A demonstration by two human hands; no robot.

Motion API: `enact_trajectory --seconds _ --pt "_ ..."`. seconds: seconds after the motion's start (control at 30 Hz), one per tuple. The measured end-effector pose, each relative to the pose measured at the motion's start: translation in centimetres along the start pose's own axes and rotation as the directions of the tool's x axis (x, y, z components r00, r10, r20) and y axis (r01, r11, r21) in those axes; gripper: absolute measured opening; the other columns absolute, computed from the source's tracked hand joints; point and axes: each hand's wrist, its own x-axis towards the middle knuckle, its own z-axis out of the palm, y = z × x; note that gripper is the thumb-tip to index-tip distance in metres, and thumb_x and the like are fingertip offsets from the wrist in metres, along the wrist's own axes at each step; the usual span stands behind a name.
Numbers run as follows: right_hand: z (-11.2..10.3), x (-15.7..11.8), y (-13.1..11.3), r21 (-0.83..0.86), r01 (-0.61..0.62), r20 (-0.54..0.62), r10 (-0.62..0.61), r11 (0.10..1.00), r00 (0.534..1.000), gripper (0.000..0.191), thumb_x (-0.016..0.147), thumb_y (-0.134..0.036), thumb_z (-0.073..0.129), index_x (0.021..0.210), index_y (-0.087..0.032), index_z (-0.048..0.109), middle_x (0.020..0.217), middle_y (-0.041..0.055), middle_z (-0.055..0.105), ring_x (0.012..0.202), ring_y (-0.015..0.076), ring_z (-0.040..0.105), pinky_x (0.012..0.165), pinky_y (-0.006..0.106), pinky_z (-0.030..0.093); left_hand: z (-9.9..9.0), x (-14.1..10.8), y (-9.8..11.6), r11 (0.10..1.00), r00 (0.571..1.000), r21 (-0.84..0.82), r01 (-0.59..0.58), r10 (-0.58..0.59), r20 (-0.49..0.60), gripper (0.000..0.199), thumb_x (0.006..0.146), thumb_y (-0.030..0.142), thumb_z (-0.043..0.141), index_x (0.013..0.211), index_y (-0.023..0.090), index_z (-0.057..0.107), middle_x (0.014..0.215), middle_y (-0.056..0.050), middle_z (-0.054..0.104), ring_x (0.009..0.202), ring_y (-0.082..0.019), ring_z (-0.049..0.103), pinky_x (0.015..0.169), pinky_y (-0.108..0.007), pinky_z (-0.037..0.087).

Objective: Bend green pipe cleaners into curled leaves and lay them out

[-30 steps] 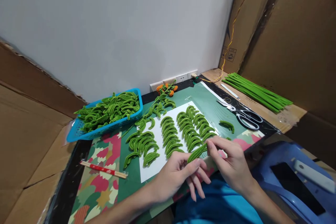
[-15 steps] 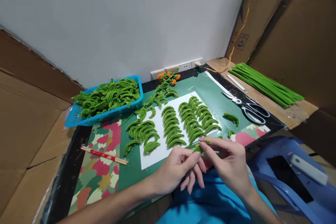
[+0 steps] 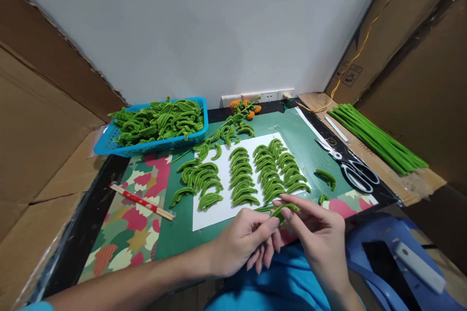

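Between my two hands is a curved green pipe-cleaner leaf [image 3: 280,211], at the front edge of the table. My left hand [image 3: 251,238] pinches its near end between thumb and forefinger, the other fingers hanging loosely below. My right hand [image 3: 315,233] grips the far end with thumb and fingertips, which hide part of it. Just beyond, rows of similar fuzzy green leaves [image 3: 241,177] lie on a white sheet [image 3: 224,214]. Two more pieces, a curved leaf [image 3: 326,178] and a small bit [image 3: 322,199], rest to the right of the sheet.
A blue basket [image 3: 160,147] heaped with green leaves stands at the back left. Scissors [image 3: 350,167] and a bundle of green pipe cleaners [image 3: 379,138] lie right. Wrapped chopsticks [image 3: 142,202] are at left; orange flowers [image 3: 244,107] sit by the wall. A blue stool [image 3: 368,272] holds a phone [image 3: 388,272].
The camera view has shifted slightly. My hands keep hold of the leaf, which now shows more of its length between my fingers.
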Motion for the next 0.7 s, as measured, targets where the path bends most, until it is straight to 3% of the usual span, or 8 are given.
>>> enact_trajectory --seconds 0.1,0.23,0.27,0.3,0.4,0.5,0.6,0.7 --pt "0.0 -0.7 0.6 -0.101 0.167 0.025 -0.165 0.981 0.986 0.025 0.099 -0.015 0.078 0.118 -0.027 0.089 0.105 0.0065 0.090 0.089 0.0267 0.089 0.079 0.032 0.076 0.0 -0.1 -0.3 1.000 1.000 0.022 0.017 -0.017 -0.008 0.072 0.102 0.081 0.056 0.075 0.015 0.066 0.053 -0.003 0.066 0.036 -0.008 0.051 0.036 -0.015 0.038" --pt "0.1 -1.7 1.6 -0.310 0.557 0.158 -0.536 0.770 0.829 0.058 0.099 0.003 0.062 0.147 -0.027 0.075 0.130 0.0107 0.084 0.111 0.0274 0.086 0.098 0.033 0.072 0.2 -0.2 -0.7 0.999 0.999 -0.009 0.037 -0.037 -0.020 0.070 0.100 0.079 0.060 0.067 0.016 0.062 0.051 -0.004 0.066 0.033 -0.009 0.053 0.034 -0.016 0.040" --pt "0.1 -1.8 1.7 -0.322 0.579 0.165 -0.558 0.749 0.813 0.060 0.099 0.005 0.062 0.149 -0.027 0.074 0.132 0.0112 0.083 0.113 0.0276 0.086 0.099 0.034 0.072 0.2 -0.2 -0.7 0.999 0.999 -0.020 0.030 -0.031 -0.023 0.069 0.100 0.078 0.061 0.067 0.016 0.062 0.051 -0.005 0.067 0.032 -0.009 0.052 0.034 -0.016 0.039" --pt "0.2 -1.8 1.7 -0.317 0.555 0.142 -0.541 0.769 0.829 0.059 0.098 0.004 0.065 0.148 -0.028 0.075 0.131 0.0105 0.084 0.111 0.0273 0.086 0.098 0.034 0.072 0.3 -0.1 -0.8 0.999 0.999 -0.028 0.019 -0.020 -0.026 0.068 0.100 0.077 0.061 0.068 0.016 0.062 0.052 -0.005 0.068 0.032 -0.009 0.052 0.033 -0.016 0.038" --pt "0.4 -1.3 1.3 -0.188 0.299 0.002 -0.304 0.936 0.953 0.047 0.097 -0.004 0.076 0.135 -0.032 0.083 0.116 0.0053 0.089 0.097 0.0250 0.088 0.085 0.032 0.075 0.4 -0.1 -0.8 1.000 0.999 -0.027 -0.016 0.015 -0.033 0.069 0.103 0.076 0.057 0.071 0.016 0.064 0.053 -0.006 0.069 0.033 -0.008 0.052 0.034 -0.015 0.036" --pt "0.3 -0.9 1.2 -0.063 0.168 -0.009 -0.169 0.984 0.986 0.043 0.097 -0.008 0.080 0.130 -0.034 0.084 0.111 0.0021 0.090 0.095 0.0242 0.088 0.083 0.032 0.076 0.3 -0.2 -0.6 1.000 0.999 -0.006 -0.025 0.025 -0.040 0.069 0.105 0.074 0.056 0.069 0.015 0.065 0.051 -0.005 0.068 0.033 -0.008 0.052 0.034 -0.015 0.037" --pt "0.0 -1.3 2.2 -0.142 0.306 0.078 -0.298 0.941 0.951 0.053 0.099 0.000 0.070 0.135 -0.037 0.082 0.122 0.0015 0.087 0.107 0.0232 0.086 0.095 0.034 0.073 0.3 -0.3 -0.3 0.999 0.998 0.002 -0.039 0.039 -0.042 0.068 0.102 0.073 0.062 0.064 0.016 0.065 0.047 -0.003 0.063 0.032 -0.008 0.050 0.035 -0.015 0.038" --pt "-0.1 -1.9 3.5 -0.322 0.517 0.136 -0.501 0.793 0.854 0.065 0.098 0.007 0.062 0.149 -0.031 0.073 0.134 0.0061 0.083 0.113 0.0238 0.085 0.101 0.033 0.071 0.3 -0.4 -0.3 0.999 0.999 0.007 -0.032 0.032 -0.042 0.067 0.098 0.071 0.067 0.061 0.016 0.064 0.045 -0.003 0.062 0.032 -0.008 0.050 0.035 -0.015 0.039"
